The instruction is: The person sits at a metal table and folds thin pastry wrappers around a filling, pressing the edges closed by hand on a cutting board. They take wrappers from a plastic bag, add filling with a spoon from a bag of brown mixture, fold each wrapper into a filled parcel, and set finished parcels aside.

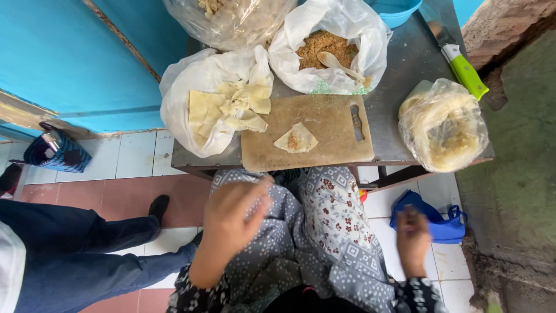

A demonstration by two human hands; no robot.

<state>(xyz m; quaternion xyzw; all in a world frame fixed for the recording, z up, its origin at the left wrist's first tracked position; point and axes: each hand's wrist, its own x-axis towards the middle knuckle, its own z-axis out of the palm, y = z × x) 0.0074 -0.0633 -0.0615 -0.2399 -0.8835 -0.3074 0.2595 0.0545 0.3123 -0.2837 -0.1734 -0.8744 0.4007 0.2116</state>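
Observation:
My left hand (231,217) hovers over my lap, just below the near edge of a wooden cutting board (324,148), fingers curled and blurred; nothing shows in it. My right hand (412,237) hangs lower right beside my knee, fingers pinched together on something small that I cannot make out. On the board lies one folded dough wrapper (296,139) with brown filling showing. Left of the board a white bag (179,98) holds loose wrappers (229,107). Behind it an open bag (370,46) contains brown crumbly filling (318,49) and a wooden spoon (339,62).
A metal table (405,64) carries everything. A clear bag of stacked wrappers (443,124) sits at its right end, near a green-handled knife (463,66). Another person's dark-trousered legs (75,249) stretch in from the left. A blue bag (443,223) lies on the tiled floor.

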